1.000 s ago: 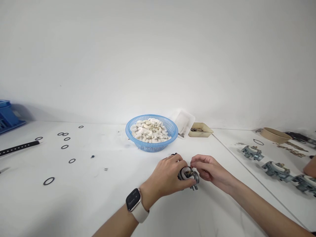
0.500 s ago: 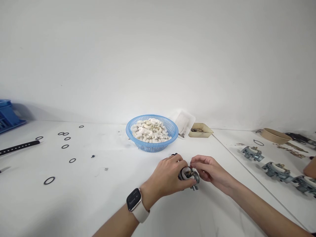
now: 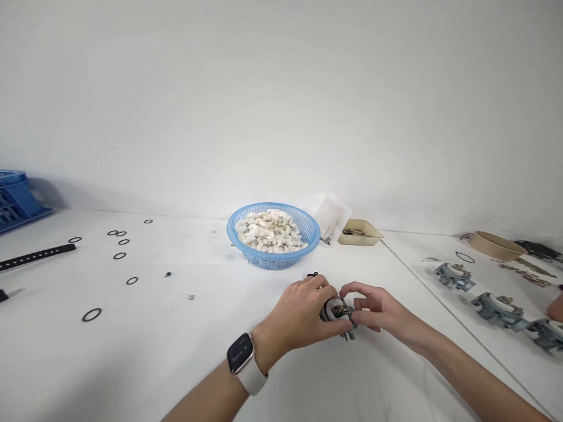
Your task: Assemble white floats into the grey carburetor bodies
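A grey metal carburetor (image 3: 346,334) with a white plastic float (image 3: 333,309) and small brass parts inside sits on the table, its open side facing up. My left hand (image 3: 303,308), a watch on its wrist, wraps round the carburetor from the left, thumb along the near side and fingers over the far side. At the right rim is my right hand (image 3: 373,305). Its index finger and thumb are apart and grip the carburetor's edge from two sides. My left fingers hide part of the carburetor. Just behind it lie small black rings (image 3: 312,274).
A blue basket (image 3: 273,256) full of white floats stands behind my hands, beside a clear tray (image 3: 336,211) with small pins and a beige bin (image 3: 363,239). More carburetors (image 3: 500,310) line the right. Black O-rings (image 3: 92,315) lie scattered left. Another person's hand (image 3: 556,308) shows far right.
My right hand's thumb and index finger have spread from a pinch above the carburetor onto its right edge. My left hand keeps its hold. The view has shifted slightly.
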